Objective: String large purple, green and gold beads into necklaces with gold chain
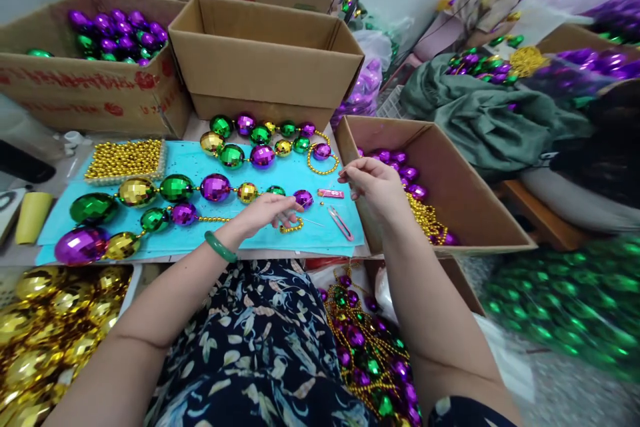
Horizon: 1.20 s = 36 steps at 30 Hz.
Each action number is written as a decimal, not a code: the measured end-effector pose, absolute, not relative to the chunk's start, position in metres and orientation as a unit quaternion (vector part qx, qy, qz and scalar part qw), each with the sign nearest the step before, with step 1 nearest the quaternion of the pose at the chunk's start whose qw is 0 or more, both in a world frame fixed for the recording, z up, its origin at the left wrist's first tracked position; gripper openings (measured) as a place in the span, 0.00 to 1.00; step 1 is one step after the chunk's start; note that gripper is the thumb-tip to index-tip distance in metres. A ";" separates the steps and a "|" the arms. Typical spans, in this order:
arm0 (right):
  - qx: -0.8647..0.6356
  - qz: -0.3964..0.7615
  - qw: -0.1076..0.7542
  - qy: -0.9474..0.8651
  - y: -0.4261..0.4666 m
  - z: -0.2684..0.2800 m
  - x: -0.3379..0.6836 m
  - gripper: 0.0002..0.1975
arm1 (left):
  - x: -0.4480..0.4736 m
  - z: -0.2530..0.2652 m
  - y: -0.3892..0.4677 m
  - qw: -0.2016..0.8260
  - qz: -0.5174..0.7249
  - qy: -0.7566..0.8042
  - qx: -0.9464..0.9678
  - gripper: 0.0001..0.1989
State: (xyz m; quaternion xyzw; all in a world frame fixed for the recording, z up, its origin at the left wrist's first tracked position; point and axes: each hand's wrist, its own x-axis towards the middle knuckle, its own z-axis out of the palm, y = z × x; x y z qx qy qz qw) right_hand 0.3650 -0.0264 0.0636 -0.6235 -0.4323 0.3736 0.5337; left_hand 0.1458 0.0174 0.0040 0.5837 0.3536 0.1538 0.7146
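Observation:
My left hand point(274, 211), a green bangle on its wrist, hovers low over the blue sheet point(187, 160) beside a faceted purple bead point(303, 199). Its fingers are close together; a thin, needle-like line shows by the fingertips, and what they pinch is hidden. To the right, my right hand point(374, 185) is raised in a pinch near the box edge; anything in it is too fine to see. A strand of large purple, gold and green beads point(176, 188) runs in a loop under my left hand. Pink-handled thread snips point(341, 223) and a small pink packet point(331, 193) lie between my hands.
Another bead strand point(263, 157) lies farther back, near a tray of small gold beads point(125, 159). Cardboard boxes point(265, 57) line the back; one box point(440, 180) with purple and gold beads stands right. Big gold beads point(60, 320) fill a container at lower left.

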 end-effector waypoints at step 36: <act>-0.669 0.296 0.288 -0.618 -0.066 0.020 0.377 0.09 | 0.213 -0.017 -0.012 0.690 0.209 0.382 0.579 0.05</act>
